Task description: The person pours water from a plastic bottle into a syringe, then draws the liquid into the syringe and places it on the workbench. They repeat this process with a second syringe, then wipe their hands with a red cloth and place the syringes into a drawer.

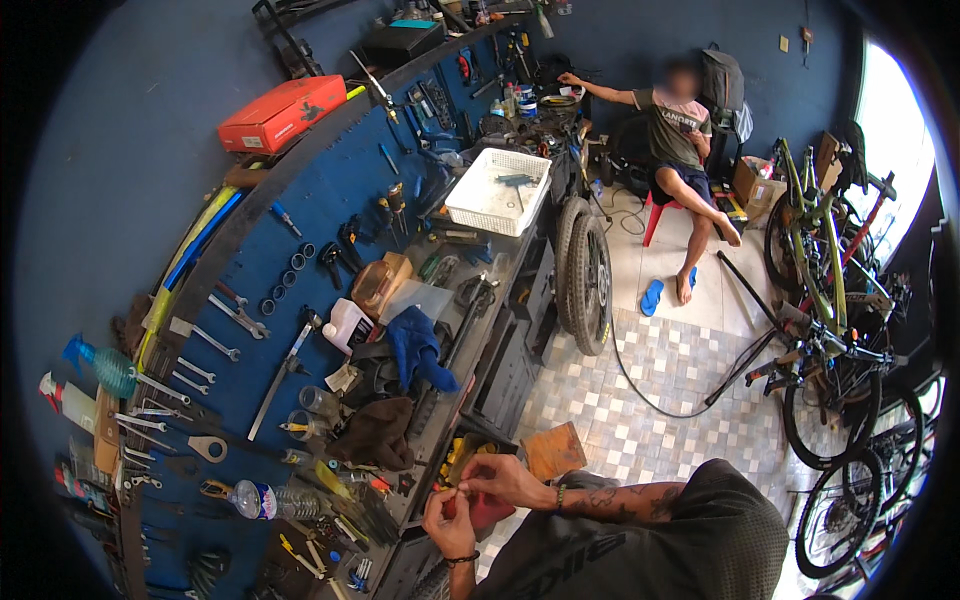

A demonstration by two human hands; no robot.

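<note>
My left hand (448, 526) and my right hand (508, 481) are close together in front of the bench edge, fingertips pinched. Whatever they hold between them is too small to make out. Just under and behind the fingers shows a red thing (490, 510), partly hidden by my hands. Yellow items (458, 455) lie by the bench edge beyond them. On the bench nearby are a dark brown cloth (374, 434) and a blue cloth (418, 348).
The cluttered workbench (480, 345) runs along the pegboard of wrenches (240, 320). A white basket (500, 190) stands farther along it. Bicycle wheels (590, 278) lean at its end. A person (680, 130) sits on a red stool. Bicycles (830, 290) crowd the right; a hose (650, 408) crosses the floor.
</note>
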